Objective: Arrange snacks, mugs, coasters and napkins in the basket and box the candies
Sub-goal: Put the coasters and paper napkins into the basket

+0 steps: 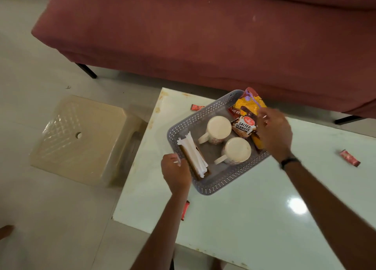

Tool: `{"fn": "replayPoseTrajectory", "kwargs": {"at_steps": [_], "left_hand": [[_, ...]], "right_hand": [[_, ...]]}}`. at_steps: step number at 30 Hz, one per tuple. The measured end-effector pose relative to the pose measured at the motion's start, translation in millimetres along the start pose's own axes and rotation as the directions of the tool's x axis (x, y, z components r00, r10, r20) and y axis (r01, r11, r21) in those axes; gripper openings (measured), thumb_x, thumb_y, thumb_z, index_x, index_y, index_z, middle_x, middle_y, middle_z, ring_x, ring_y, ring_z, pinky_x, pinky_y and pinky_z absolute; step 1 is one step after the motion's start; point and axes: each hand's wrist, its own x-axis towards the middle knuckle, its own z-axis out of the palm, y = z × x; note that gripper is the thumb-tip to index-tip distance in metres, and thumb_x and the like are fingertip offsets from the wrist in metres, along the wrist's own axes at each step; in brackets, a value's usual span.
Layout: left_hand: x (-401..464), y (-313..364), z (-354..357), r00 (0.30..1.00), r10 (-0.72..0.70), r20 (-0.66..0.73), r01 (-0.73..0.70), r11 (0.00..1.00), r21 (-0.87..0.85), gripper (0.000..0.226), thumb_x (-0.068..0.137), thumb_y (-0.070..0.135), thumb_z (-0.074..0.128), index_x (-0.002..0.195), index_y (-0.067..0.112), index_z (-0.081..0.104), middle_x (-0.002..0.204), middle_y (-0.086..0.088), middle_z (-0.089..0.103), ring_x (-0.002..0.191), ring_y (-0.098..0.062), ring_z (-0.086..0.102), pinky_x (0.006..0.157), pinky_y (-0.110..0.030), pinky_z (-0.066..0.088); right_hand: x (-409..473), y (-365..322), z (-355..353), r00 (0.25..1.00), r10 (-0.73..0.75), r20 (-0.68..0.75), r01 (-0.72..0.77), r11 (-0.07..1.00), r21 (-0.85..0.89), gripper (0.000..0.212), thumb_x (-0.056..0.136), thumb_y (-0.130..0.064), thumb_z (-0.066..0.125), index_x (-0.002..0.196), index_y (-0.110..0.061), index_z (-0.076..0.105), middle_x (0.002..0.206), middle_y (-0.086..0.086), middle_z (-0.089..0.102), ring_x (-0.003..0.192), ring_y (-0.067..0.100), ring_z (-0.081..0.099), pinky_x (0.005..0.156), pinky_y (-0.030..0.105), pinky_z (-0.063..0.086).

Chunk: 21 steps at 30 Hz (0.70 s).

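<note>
Left hand (pixel 176 173) grips my grey perforated plastic basket (pixel 195 117) rim, right hand (pixel 273 132) loosely curled over the snack packets (pixel 244 125); basket packed, I'd gather scattered red candies (pixel 349 157) next.

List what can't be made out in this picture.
Head view only:
- Snack packets: the right hand covers their right side.
- Right hand's grip: motion blur; unclear whether it holds a packet.
- Candy at the table edge: the left arm hides most of it.
- Mugs: upside down, insides unseen.
- Candy box: not in view.
</note>
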Motion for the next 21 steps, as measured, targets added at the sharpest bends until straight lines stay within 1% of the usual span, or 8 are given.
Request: {"fn": "replayPoseTrajectory", "kwargs": {"at_steps": [3,6,8,10,12,16,19,21], "left_hand": [[4,-6,6,0.997,-0.069,0.023,0.067,0.996,0.066,0.041,0.083,0.013,0.064,0.119,-0.001,0.051,0.123,-0.019,0.053,0.113,-0.032,0.052,0.098,-0.043,0.045],[6,-7,13,0.980,-0.183,0.082,0.180,0.983,0.043,0.045,0.087,0.016,0.058,0.126,-0.001,0.045,0.131,-0.019,0.050,0.121,-0.033,0.048,0.101,-0.042,0.042],[5,-9,16,0.965,-0.237,0.108,0.238,0.971,0.009,0.035,0.089,0.015,0.053,0.119,0.000,0.048,0.124,-0.018,0.055,0.116,-0.034,0.052,0.096,-0.040,0.043],[6,-11,20,0.956,-0.277,0.094,0.280,0.960,-0.023,0.028,0.090,0.014,0.048,0.114,0.000,0.051,0.118,-0.017,0.059,0.111,-0.034,0.054,0.092,-0.039,0.045],[11,-18,23,0.955,-0.290,0.066,0.293,0.955,-0.052,0.027,0.090,0.015,0.047,0.109,-0.001,0.057,0.111,-0.016,0.063,0.106,-0.033,0.058,0.092,-0.039,0.047],[13,-19,25,0.946,-0.312,0.091,0.324,0.928,-0.183,0.023,0.093,0.008,0.045,0.101,-0.003,0.064,0.094,-0.010,0.066,0.085,-0.019,0.063,0.079,-0.029,0.048],[11,-16,25,0.951,-0.299,0.078,0.309,0.929,-0.205,0.023,0.093,0.006,0.045,0.099,-0.001,0.066,0.092,-0.011,0.067,0.084,-0.021,0.065,0.082,-0.030,0.050],[9,-14,26,0.968,-0.246,0.043,0.250,0.956,-0.155,0.021,0.093,0.010,0.047,0.087,0.004,0.066,0.088,-0.012,0.067,0.086,-0.024,0.065,0.084,-0.033,0.051]], "right_hand": [[48,34,-14,0.985,0.155,0.077,-0.159,0.987,0.040,0.026,0.090,-0.012,0.048,0.109,-0.008,0.066,0.115,0.015,0.066,0.105,0.031,0.061,0.088,0.036,0.046],[78,61,-12,0.916,0.308,0.258,-0.321,0.947,0.005,0.028,0.091,-0.009,0.046,0.110,0.000,0.065,0.121,0.021,0.063,0.116,0.037,0.055,0.099,0.043,0.041],[86,68,-6,0.844,0.367,0.391,-0.424,0.903,0.068,0.023,0.092,-0.009,0.047,0.097,-0.004,0.069,0.118,0.017,0.063,0.116,0.031,0.055,0.093,0.040,0.043],[88,71,3,0.771,0.393,0.502,-0.517,0.846,0.133,0.021,0.091,-0.012,0.052,0.075,-0.016,0.065,0.102,0.010,0.062,0.099,0.024,0.057,0.078,0.032,0.042],[88,71,11,0.722,0.395,0.568,-0.562,0.814,0.149,0.020,0.089,-0.018,0.054,0.071,-0.017,0.063,0.092,0.011,0.063,0.086,0.022,0.055,0.071,0.030,0.042],[90,69,16,0.692,0.395,0.605,-0.607,0.772,0.190,0.021,0.091,-0.017,0.055,0.071,-0.016,0.062,0.075,0.004,0.062,0.066,0.016,0.055,0.060,0.025,0.042],[90,70,15,0.688,0.393,0.610,-0.625,0.748,0.224,0.021,0.091,-0.018,0.056,0.071,-0.017,0.062,0.075,0.002,0.062,0.068,0.015,0.055,0.060,0.025,0.042],[85,72,10,0.690,0.406,0.599,-0.642,0.725,0.248,0.021,0.092,-0.019,0.056,0.072,-0.017,0.061,0.075,0.001,0.061,0.067,0.013,0.055,0.060,0.024,0.041]]}}
